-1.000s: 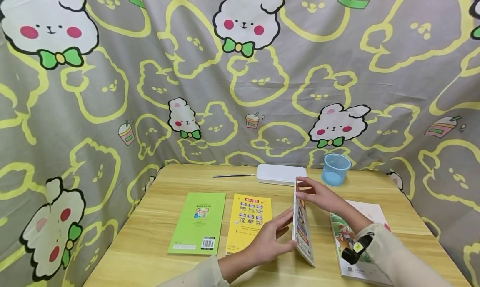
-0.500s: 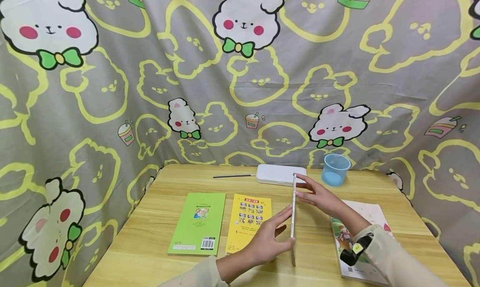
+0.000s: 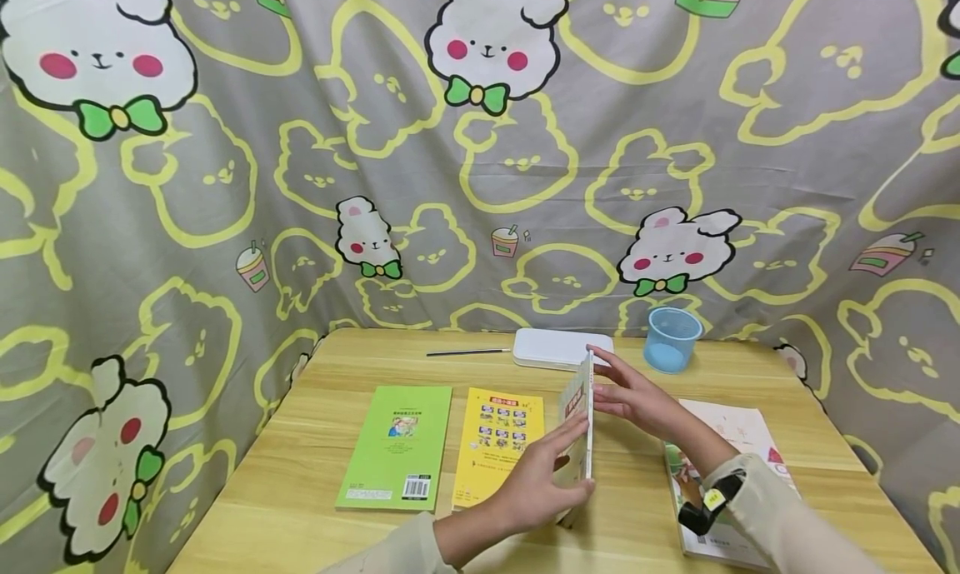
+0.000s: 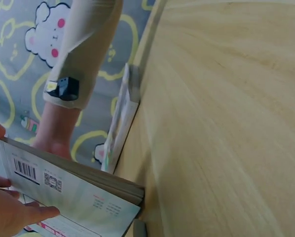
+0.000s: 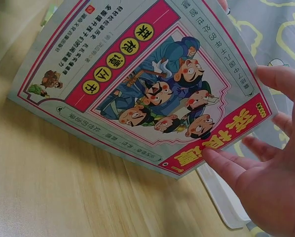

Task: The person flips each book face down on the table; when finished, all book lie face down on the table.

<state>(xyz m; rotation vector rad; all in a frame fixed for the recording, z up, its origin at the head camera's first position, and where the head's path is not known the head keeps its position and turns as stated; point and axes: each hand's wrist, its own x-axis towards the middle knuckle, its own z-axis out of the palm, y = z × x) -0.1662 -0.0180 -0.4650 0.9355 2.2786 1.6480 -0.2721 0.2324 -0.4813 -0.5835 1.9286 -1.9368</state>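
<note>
A comic-style children's book [image 3: 589, 424] stands on edge between my two hands, spine upward. My left hand [image 3: 532, 486] grips it from the left, fingers and thumb against the pale back cover [image 4: 68, 190], which shows a barcode and QR code. At the far end my right hand [image 3: 637, 395] holds the book near its top edge. In the right wrist view, that thumb rests on the front cover [image 5: 162, 94], a cartoon group with red and yellow title panels. A yellow book [image 3: 498, 449] lies flat just left of my left hand.
Farther left lies a green book [image 3: 397, 449]. A white illustrated book [image 3: 738, 424] lies partly under my right forearm. Along the back are a thin dark pen or brush [image 3: 465, 352], a white case [image 3: 551, 346] and a blue translucent cup [image 3: 672, 341]. A patterned curtain [image 3: 480, 166] hangs behind the wooden table [image 3: 300, 474].
The held book has turned between my hands: first its front cover faced the head camera, then only its spine, now its back cover shows. Both hands have barely shifted.
</note>
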